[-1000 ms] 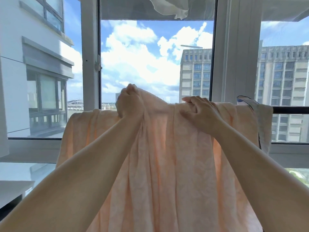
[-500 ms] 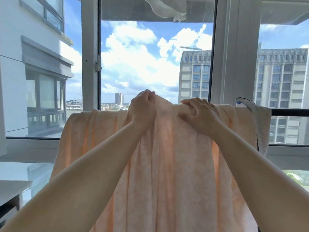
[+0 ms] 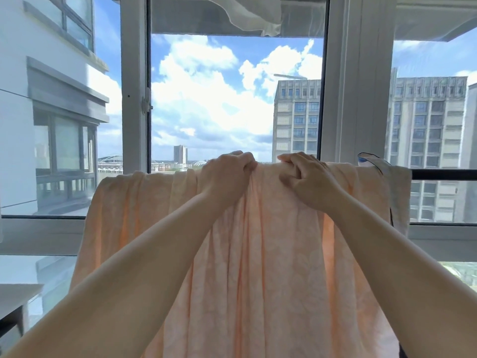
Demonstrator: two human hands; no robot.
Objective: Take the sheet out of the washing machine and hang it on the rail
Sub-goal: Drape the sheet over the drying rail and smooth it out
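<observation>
A pale peach patterned sheet (image 3: 271,254) hangs draped over a dark horizontal rail (image 3: 444,174) in front of the window, falling in long folds past the bottom of the view. My left hand (image 3: 227,174) grips a bunch of the sheet at its top edge, near the middle. My right hand (image 3: 304,177) clutches the top edge just to the right, a small gap apart from the left one. The rail is hidden under the sheet except at the far right.
A white cloth with a blue edge (image 3: 397,182) hangs on the rail right of the sheet. White window frames (image 3: 134,99) stand behind. Pale fabric (image 3: 247,14) hangs overhead. A table corner (image 3: 15,295) sits at the lower left.
My left hand has slid right along the sheet's top edge, close to my right hand. The raised bunch of fabric it held has come down level with the rail.
</observation>
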